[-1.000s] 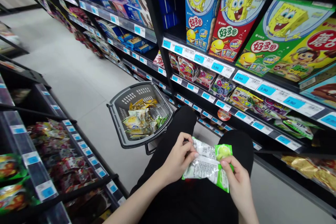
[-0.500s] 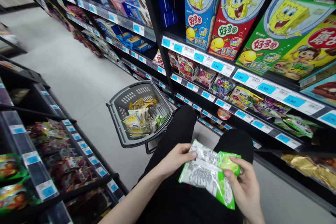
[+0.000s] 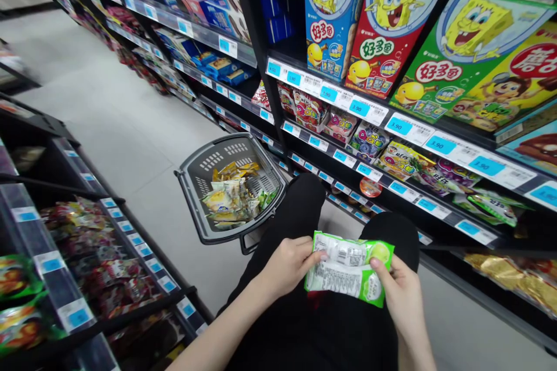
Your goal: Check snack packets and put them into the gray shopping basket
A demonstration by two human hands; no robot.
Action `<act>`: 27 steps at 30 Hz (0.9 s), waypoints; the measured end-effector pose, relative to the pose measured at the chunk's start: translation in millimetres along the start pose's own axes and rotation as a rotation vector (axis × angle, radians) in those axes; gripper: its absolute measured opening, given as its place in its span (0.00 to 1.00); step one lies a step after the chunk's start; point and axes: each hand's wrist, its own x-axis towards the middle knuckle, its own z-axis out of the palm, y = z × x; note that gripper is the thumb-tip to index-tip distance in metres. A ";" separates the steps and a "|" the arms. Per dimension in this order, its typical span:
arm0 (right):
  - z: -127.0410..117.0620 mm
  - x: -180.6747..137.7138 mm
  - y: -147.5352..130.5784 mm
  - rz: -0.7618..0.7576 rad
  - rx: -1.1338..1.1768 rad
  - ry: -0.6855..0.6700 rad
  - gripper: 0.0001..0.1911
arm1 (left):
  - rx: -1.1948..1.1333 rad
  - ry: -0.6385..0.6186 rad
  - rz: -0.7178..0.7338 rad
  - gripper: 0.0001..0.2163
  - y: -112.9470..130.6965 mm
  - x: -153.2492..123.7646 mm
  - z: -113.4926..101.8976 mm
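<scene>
Through the head camera I have a green-and-white packet spread above the lap, its printed side facing me; the left hand's fingers pinch its left end, thumb on top, and the right hand's fingers grip the right end the same way. Beyond the left knee I see a grey basket on the floor, holding gold packets toward the back, pale yellow-and-white packets heaped in the middle and green packets against the right side. At left, a black rack has a compartment full of small wrapped pieces, too blurred for me to read. On the right shelf stand cartoon boxes, with coloured pouches lined up below. The packet's far face is hidden from me, as are most of the fingers beneath it. The gold bags at lower right run out of view, the blue boxes sit in shadow, and I cannot make out a red patch under the packet.
</scene>
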 end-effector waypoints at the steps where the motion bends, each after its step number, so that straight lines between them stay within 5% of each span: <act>1: 0.1 -0.4 0.9 -0.005 -0.045 0.048 0.19 | 0.050 0.012 0.024 0.18 -0.8 -0.2 -1.0; 5: 0.2 -4.2 -3.7 -0.025 -0.130 0.109 0.21 | -0.055 -0.043 0.034 0.23 1.1 0.8 -7.8; 10: 0.0 -8.8 -15.1 -0.015 -0.090 0.063 0.24 | -0.437 -0.088 -0.146 0.27 3.1 0.3 -9.2; 15: -4.7 -9.1 -19.1 -0.157 -0.210 0.023 0.19 | -0.363 -0.120 -0.208 0.26 3.5 -2.7 -8.0; 18: -8.3 -10.3 -25.1 -0.411 -0.308 0.014 0.14 | -0.407 -0.124 -0.373 0.23 7.0 -2.8 -7.4; 21: -12.1 -13.6 -38.1 -0.846 -0.377 -0.025 0.08 | -0.702 -0.161 -0.537 0.19 8.2 -1.3 -8.1; 23: -15.3 -16.9 -48.7 -1.064 -0.393 -0.115 0.03 | -0.949 -0.201 -0.544 0.15 6.2 -0.3 -10.4; 27: -21.8 -23.2 -62.1 -1.248 -0.566 -0.161 0.10 | -1.287 -0.162 -0.449 0.27 0.1 -0.1 -13.5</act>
